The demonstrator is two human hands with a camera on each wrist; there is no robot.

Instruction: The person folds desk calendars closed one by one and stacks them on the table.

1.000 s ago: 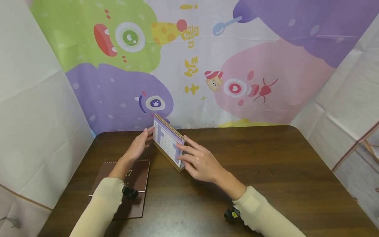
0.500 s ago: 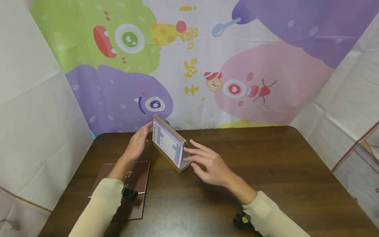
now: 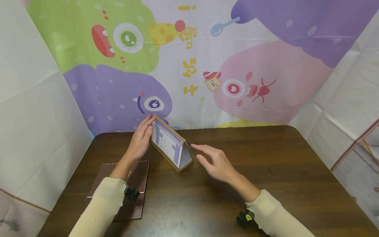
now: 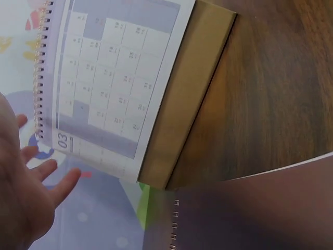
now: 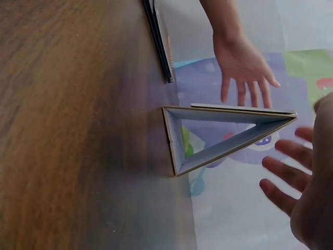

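Note:
A purple-and-white desk calendar [image 3: 167, 144] stands upright as a tent on the table, spiral along its top and a tan strip at its base. Its page reads 03 in the left wrist view, and its triangular open end [image 5: 175, 138] shows in the right wrist view. My left hand [image 3: 140, 138] is at its far left end, fingers extended near the top corner; whether they touch is unclear. To the right of the calendar, my right hand [image 3: 217, 164] hovers apart from it with fingers extended, holding nothing. Under my left forearm lies a dark brown spiral calendar [image 3: 102, 177], partly hidden.
The dark wooden table [image 3: 266, 164] has rounded back corners. Behind it hangs a cartoon-printed backdrop [image 3: 192, 108], with white cloth walls [image 3: 38, 98] on both sides. A black camera is strapped at each wrist.
My right hand has let go of the desk calendar and drawn back to the right. My left hand has moved slightly up along the calendar's left end. The calendar stays standing.

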